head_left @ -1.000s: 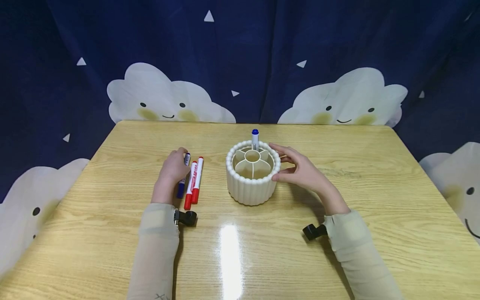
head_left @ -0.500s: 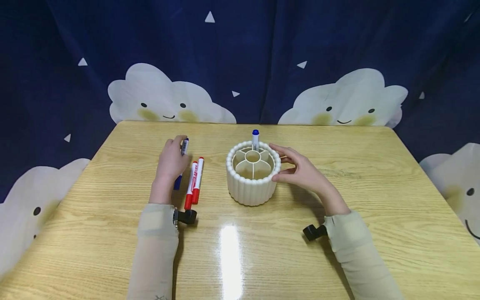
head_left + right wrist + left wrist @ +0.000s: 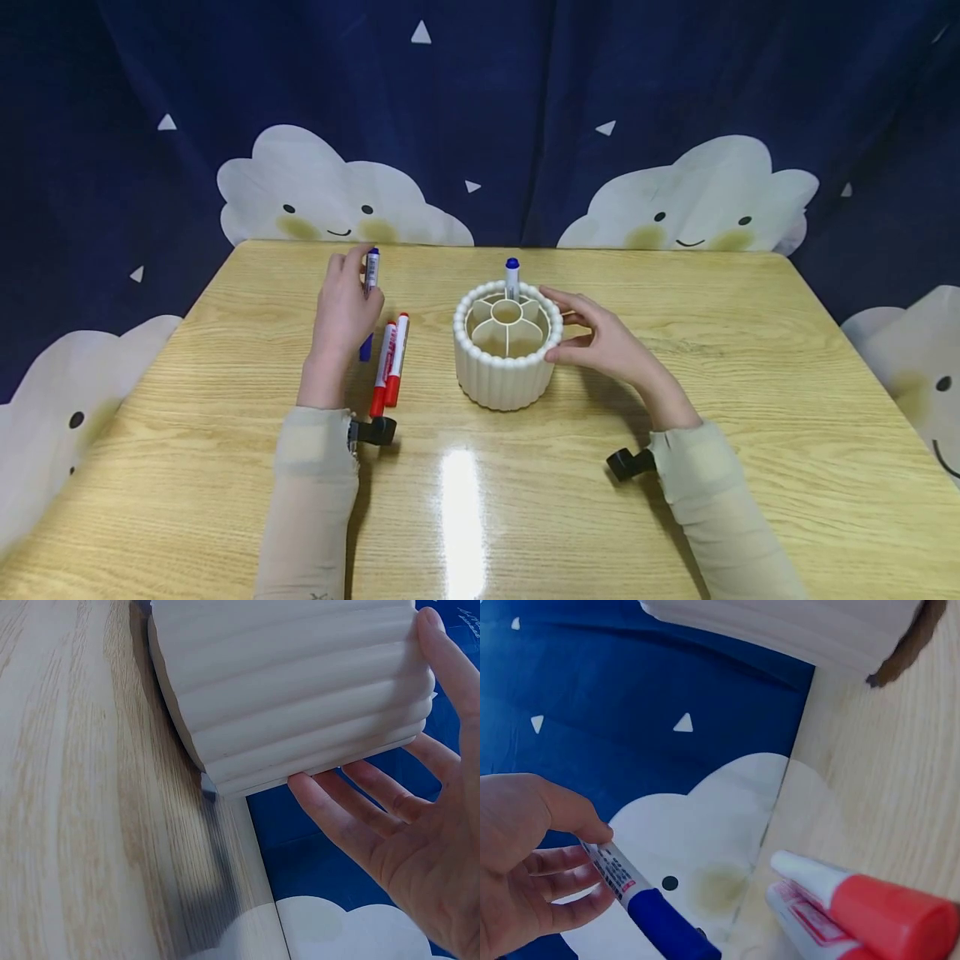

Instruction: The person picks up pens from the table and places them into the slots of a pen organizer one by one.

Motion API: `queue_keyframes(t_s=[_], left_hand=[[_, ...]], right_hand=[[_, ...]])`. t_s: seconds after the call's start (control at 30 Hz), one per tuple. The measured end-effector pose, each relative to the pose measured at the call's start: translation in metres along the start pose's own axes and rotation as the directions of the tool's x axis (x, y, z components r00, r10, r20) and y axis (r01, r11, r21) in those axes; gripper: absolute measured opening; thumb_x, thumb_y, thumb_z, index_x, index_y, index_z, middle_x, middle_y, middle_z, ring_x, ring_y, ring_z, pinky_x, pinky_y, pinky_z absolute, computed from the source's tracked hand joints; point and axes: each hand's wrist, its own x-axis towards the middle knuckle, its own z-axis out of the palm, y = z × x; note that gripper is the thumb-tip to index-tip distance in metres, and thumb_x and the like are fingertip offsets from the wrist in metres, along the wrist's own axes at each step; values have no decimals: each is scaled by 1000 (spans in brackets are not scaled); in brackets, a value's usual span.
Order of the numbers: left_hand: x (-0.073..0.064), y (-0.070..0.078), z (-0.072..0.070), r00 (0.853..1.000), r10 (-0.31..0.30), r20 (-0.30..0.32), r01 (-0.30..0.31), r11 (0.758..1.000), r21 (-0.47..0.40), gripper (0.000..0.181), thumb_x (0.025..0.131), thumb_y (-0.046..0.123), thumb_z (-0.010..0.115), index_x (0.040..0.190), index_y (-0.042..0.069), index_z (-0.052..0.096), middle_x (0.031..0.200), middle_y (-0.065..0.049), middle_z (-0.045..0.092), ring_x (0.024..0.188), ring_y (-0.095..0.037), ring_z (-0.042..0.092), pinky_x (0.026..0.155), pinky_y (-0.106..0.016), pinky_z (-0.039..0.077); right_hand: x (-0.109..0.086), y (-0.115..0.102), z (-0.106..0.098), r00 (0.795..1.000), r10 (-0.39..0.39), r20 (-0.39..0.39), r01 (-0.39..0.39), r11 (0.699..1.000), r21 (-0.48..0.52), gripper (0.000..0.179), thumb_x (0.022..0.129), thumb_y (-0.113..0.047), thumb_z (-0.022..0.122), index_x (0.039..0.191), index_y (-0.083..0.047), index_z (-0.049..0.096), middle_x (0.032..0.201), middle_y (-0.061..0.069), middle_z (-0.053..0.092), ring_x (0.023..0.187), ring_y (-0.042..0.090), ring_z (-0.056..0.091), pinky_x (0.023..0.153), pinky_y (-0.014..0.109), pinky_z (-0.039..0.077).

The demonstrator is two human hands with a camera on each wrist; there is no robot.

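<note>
A round, off-white holder with fluted walls and a beaded rim (image 3: 502, 383) stands upright on a pale wood-grain table (image 3: 570, 517). One white marker with a blue end (image 3: 512, 281) stands in its far part; which outer compartment it occupies is hard to tell. Three markers remain outside, so the loading may be judged about one-quarter done. The left hand (image 3: 342, 312) grips a second white marker, with a long blue cap (image 3: 372, 271), well apart from the holder. A white marker with a red cap and red print (image 3: 383, 367) and another red-capped white marker (image 3: 398, 358) lie side by side on the table, untouched, between that hand and the holder. The right hand (image 3: 596, 337) holds the holder's right side, thumb and fingers spread around the rim.

The head view alone shows the central ring, the dividers and the standing marker. The left wrist view reveals the thumb and fingers pinching the printed barrel, partly hidden from above; there the marker appears lifted. The right wrist view shows fingertips (image 3: 300, 784) against the fluted wall but nothing of the interior.
</note>
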Motion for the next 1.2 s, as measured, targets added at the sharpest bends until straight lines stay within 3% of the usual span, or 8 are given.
queue_keyframes(t_s=[0.17,0.5,0.83,1.0,1.2], left_hand=[[-2,9,-4,999,37,-34,-38,999,-14,55,81,0,53,134,11,40,113,-17,46,90,-28,52,71,-40,47],[-4,31,-8,986,135,-93,-139,989,-47,54,82,-1,56,132,11,42,113,-17,47,89,-27,54,71,-37,49],[-5,52,-4,973,203,-106,-211,975,-65,54,83,2,58,133,11,40,112,-15,47,89,-22,54,72,-29,52],[0,63,-6,952,257,-166,-273,958,-86,54,83,3,59,132,12,40,110,-14,48,88,-21,54,73,-27,52],[6,82,-11,919,323,-227,-357,925,-129,52,82,3,60,130,10,42,106,-15,49,86,-21,55,72,-26,53]], right_hand=[[-1,-3,0,1000,13,5,-13,1000,-3,79,72,-7,75,140,-18,36,129,10,44,112,25,47,83,32,52],[-6,-31,3,1000,31,5,-30,999,-21,76,74,-4,73,139,-5,33,130,16,43,112,31,46,83,34,51],[-3,-21,1,1000,19,8,-19,1000,-10,78,74,-4,73,141,-11,33,130,13,42,113,29,46,83,33,51],[-1,-6,0,1000,17,5,-17,1000,-8,79,73,-8,74,140,-20,35,132,8,42,113,25,46,83,30,51],[-1,-3,0,1000,8,2,-8,1000,-12,78,73,-11,75,139,-23,36,130,7,43,112,24,47,82,30,52]])
